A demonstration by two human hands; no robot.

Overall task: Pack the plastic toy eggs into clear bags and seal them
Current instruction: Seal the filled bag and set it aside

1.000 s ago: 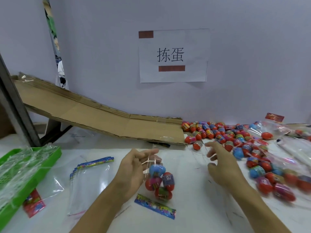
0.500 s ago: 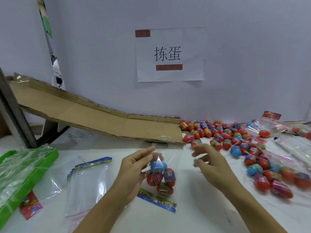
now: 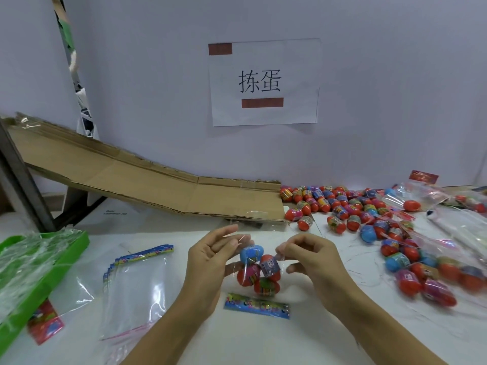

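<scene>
Both hands meet over the white worktop (image 3: 184, 346), below the wall sign (image 3: 264, 83): the left hand (image 3: 208, 267) and right hand (image 3: 313, 262) pinch the top of a clear bag (image 3: 259, 272) holding four toy eggs. Loose eggs (image 3: 342, 206) lie right of the sign, empty bags (image 3: 137, 285) to its left.

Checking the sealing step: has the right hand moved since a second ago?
Yes. The right hand has come left, away from the loose eggs, to the bag of eggs the left hand holds.
</scene>
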